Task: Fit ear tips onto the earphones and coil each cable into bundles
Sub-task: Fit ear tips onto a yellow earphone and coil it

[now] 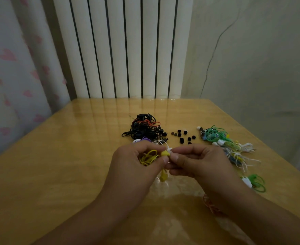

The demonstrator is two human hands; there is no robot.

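Two hands: our left hand (pixel 142 161) curls round a yellow earphone (pixel 164 154) and its looped yellow cable (pixel 148 157); our right hand (pixel 197 160) pinches a small white ear tip (pixel 169 149) against the bud, thumb and forefinger pressed together.
Where the work is: held above the table (pixel 75 156), near its front middle.
Spare tips: loose black ear tips (pixel 182 137) lie scattered further back, between a black cable tangle (pixel 144 128) and a green and white pile (pixel 225 144).
Risk, as we judge it: the soft tip could fold, seat crooked or pop from the pinch; slackening the left grip would let the coil spring open.
Materials: thin, springy cable; rounded, rubbery-looking tip; glossy yellow wood tabletop that mirrors the ribbed white radiator (pixel 122 50).
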